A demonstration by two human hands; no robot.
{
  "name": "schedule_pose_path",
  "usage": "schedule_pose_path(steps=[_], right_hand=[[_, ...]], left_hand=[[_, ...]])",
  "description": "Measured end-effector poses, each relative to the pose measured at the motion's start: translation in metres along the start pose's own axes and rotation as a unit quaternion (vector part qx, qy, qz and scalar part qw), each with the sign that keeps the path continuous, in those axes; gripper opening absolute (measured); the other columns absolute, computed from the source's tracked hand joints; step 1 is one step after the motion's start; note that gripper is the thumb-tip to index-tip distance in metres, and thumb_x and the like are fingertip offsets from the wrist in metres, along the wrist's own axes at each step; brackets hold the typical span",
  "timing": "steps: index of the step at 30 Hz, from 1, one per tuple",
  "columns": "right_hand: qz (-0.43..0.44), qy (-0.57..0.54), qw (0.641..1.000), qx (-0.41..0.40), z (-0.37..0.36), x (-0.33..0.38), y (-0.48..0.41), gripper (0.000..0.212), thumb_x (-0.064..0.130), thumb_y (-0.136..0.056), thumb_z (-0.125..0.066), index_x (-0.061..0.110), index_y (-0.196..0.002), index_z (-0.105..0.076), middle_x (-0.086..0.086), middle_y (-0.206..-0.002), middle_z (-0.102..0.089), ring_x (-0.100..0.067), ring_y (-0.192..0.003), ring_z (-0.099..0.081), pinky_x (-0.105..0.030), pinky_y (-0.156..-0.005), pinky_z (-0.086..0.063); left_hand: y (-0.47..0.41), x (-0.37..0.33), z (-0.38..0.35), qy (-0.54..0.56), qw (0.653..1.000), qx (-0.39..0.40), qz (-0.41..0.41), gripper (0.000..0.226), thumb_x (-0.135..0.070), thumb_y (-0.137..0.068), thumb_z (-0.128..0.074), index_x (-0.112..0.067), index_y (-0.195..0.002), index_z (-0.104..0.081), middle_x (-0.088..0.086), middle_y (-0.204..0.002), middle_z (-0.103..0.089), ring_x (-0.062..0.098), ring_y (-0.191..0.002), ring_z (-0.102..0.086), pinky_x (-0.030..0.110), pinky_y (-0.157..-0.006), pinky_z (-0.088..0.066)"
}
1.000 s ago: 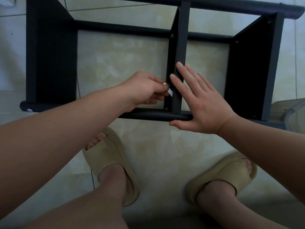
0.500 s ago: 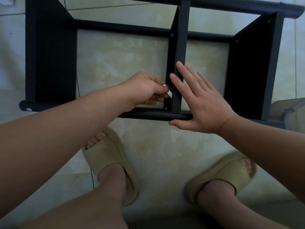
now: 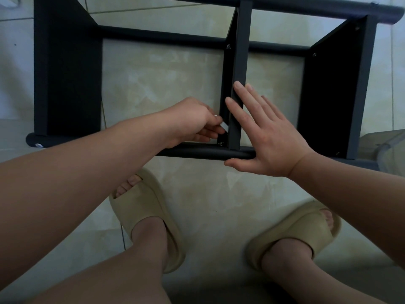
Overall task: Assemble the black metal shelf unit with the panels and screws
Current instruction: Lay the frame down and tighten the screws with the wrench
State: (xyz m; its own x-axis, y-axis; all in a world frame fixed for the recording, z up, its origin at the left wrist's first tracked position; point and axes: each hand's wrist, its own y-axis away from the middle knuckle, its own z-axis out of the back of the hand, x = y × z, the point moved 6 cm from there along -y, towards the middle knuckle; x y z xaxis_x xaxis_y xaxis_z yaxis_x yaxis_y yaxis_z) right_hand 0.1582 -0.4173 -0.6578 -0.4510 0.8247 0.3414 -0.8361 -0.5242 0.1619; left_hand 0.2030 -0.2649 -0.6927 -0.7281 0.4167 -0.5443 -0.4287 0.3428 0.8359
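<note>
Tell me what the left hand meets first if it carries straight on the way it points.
Most likely the middle panel: the left hand, pinching a small silver tool, points right at its dark face, just above a screw. Depth is unclear.

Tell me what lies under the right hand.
The right hand rests on the middle panel edge and the front tube; the tube's stretch beneath the palm is hidden. The left hand pinches a small white object.
</note>
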Motion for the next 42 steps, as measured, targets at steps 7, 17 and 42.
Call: schedule_pose_path(steps=[7,17,42], right_hand=[[0.002,0.003,1.0,-0.004,0.0,0.0,0.0,0.107,0.078,-0.086,-0.048,0.008,-0.161,-0.017,-0.017,-0.169,-0.004,-0.034,-0.157,-0.004,-0.059,-0.121,-0.024],[0.002,0.003,1.0,0.0,-0.001,-0.001,0.0,0.107,0.078,-0.087,-0.046,0.008,-0.161,-0.016,-0.017,-0.169,-0.003,-0.033,-0.157,-0.003,-0.059,-0.121,-0.023],[0.001,0.003,1.0,-0.005,0.0,0.0,0.0,0.107,0.076,-0.086,-0.05,0.007,-0.161,-0.018,-0.018,-0.168,-0.005,-0.035,-0.156,-0.005,-0.059,-0.121,-0.023]], left_hand=[[0.004,-0.001,0.001,-0.052,0.998,0.014,-0.027,0.016,-0.01,-0.101,-0.054,-0.01,-0.089,-0.064,-0.001,-0.074,-0.071,0.012,-0.073,-0.065,0.023,-0.07,-0.054],[0.009,-0.002,-0.002,-0.113,0.992,0.04,-0.042,0.02,-0.006,-0.101,-0.052,-0.012,-0.085,-0.063,-0.001,-0.077,-0.07,0.013,-0.077,-0.063,0.027,-0.079,-0.052],[0.015,-0.002,-0.006,-0.281,0.955,0.057,-0.072,0.016,-0.015,-0.095,-0.062,-0.017,-0.08,-0.066,-0.005,-0.065,-0.057,0.001,-0.05,-0.047,0.025,-0.058,-0.038]])
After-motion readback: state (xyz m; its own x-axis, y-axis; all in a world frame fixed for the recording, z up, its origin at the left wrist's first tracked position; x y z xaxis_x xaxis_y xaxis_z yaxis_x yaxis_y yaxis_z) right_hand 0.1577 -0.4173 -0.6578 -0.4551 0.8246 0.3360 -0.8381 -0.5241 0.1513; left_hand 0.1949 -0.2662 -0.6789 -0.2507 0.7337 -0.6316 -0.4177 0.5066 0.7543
